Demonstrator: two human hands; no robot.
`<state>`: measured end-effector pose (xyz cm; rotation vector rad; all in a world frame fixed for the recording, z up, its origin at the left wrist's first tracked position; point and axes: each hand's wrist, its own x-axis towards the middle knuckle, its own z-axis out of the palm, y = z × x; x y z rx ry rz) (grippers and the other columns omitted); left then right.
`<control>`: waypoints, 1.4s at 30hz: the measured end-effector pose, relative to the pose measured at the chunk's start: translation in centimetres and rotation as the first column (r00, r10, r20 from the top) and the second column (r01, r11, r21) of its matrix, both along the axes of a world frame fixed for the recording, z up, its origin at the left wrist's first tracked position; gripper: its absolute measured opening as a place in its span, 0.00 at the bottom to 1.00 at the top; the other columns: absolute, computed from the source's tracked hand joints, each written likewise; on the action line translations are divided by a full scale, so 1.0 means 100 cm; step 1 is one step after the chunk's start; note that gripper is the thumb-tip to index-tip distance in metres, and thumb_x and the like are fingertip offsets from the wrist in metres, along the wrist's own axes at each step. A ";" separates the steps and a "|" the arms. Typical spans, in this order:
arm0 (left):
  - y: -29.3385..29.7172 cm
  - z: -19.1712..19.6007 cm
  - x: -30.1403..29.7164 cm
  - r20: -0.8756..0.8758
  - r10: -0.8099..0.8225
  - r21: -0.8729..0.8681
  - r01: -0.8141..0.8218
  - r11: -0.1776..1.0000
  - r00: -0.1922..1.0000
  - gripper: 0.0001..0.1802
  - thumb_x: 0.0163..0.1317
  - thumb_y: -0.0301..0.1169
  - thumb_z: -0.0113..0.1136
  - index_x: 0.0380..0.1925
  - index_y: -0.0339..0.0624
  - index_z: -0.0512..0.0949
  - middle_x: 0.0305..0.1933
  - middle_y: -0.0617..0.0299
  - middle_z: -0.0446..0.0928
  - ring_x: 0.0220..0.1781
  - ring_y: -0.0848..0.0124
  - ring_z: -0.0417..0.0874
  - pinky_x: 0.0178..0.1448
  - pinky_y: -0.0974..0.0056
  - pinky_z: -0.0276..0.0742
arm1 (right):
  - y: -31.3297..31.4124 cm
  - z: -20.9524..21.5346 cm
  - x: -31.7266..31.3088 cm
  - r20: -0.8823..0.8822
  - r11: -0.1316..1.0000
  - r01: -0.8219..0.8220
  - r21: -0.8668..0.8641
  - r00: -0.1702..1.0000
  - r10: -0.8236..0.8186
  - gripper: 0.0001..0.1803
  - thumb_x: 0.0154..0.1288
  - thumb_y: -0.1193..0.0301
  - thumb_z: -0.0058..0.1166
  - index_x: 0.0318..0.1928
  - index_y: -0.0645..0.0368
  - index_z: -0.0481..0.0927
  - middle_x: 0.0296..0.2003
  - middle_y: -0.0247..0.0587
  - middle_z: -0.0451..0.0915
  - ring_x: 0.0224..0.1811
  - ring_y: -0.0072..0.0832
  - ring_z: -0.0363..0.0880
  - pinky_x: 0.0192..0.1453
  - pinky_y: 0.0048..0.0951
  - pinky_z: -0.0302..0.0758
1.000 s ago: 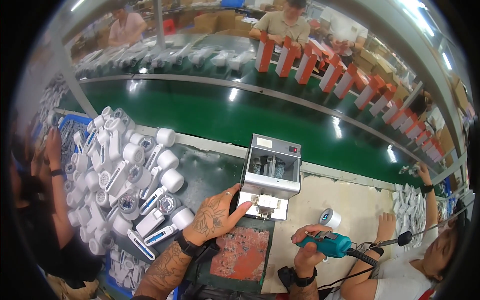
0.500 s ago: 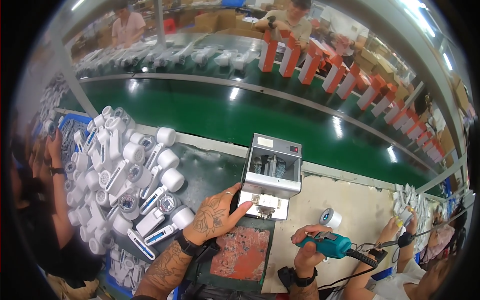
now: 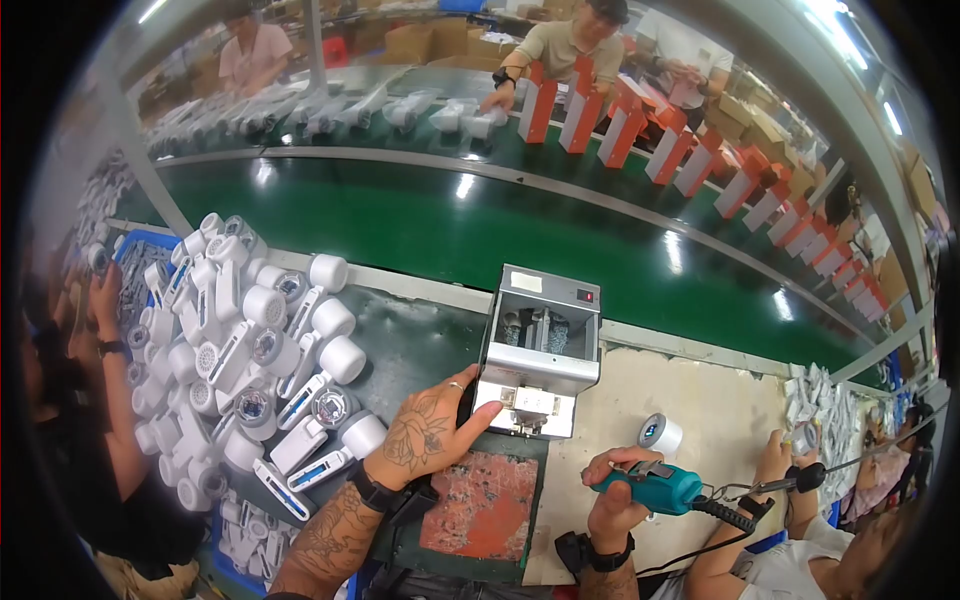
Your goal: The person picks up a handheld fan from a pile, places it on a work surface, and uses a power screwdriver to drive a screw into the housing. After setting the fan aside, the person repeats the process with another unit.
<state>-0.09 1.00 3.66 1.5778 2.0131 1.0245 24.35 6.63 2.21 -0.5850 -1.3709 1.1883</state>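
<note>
Head view: the left hand (image 3: 425,437) rests fingers apart, tips touching the grey screw feeder (image 3: 538,352). The right hand (image 3: 612,498), fingers clamped on the teal electric screwdriver (image 3: 655,487), hovers just right of it. Likely picking a screw; next calls for bit-to-outlet alignment.

Parts pile (image 3: 250,350) left of feeder box (image 3: 540,350)

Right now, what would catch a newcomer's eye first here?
Probably the big heap of white handheld devices piled at the left of the bench. At the centre stands a grey screw feeder box, with the left hand resting against its front. The right hand grips a teal electric screwdriver beside it.
</note>
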 end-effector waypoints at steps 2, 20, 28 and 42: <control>0.000 0.000 -0.001 0.008 -0.007 0.006 0.007 1.000 1.000 0.36 0.69 0.49 0.57 0.58 0.21 0.72 0.48 0.32 0.81 0.50 0.41 0.83 0.56 0.49 0.78 | 0.000 0.000 0.000 0.003 1.000 0.001 0.001 1.000 -0.001 0.30 0.64 0.49 0.65 0.47 0.62 0.70 0.28 0.38 0.75 0.26 0.25 0.77 0.31 0.26 0.74; -0.005 -0.001 0.002 -0.039 -0.024 0.021 0.025 0.999 0.999 0.34 0.69 0.50 0.57 0.58 0.25 0.73 0.56 0.35 0.78 0.67 0.36 0.71 0.70 0.44 0.67 | 0.000 0.007 -0.002 0.036 0.999 0.049 -0.004 0.998 -0.049 0.32 0.63 0.45 0.64 0.46 0.61 0.71 0.24 0.38 0.75 0.25 0.28 0.75 0.30 0.28 0.74; -0.008 0.002 0.004 -0.146 -0.031 -0.015 0.030 0.999 0.989 0.30 0.67 0.48 0.60 0.52 0.28 0.76 0.50 0.38 0.80 0.53 0.42 0.81 0.59 0.50 0.76 | 0.004 -0.014 0.012 0.031 0.999 0.030 0.012 0.999 -0.030 0.24 0.66 0.63 0.67 0.52 0.65 0.72 0.31 0.36 0.78 0.30 0.20 0.75 0.36 0.22 0.73; 0.044 0.051 0.148 -0.309 -0.371 0.211 0.443 0.871 0.876 0.24 0.63 0.51 0.63 0.37 0.37 0.80 0.23 0.56 0.78 0.29 0.54 0.83 0.35 0.55 0.77 | -0.087 0.020 0.086 0.078 0.936 0.350 -0.045 0.935 -0.346 0.35 0.65 0.46 0.63 0.50 0.69 0.73 0.28 0.41 0.78 0.31 0.32 0.79 0.37 0.30 0.76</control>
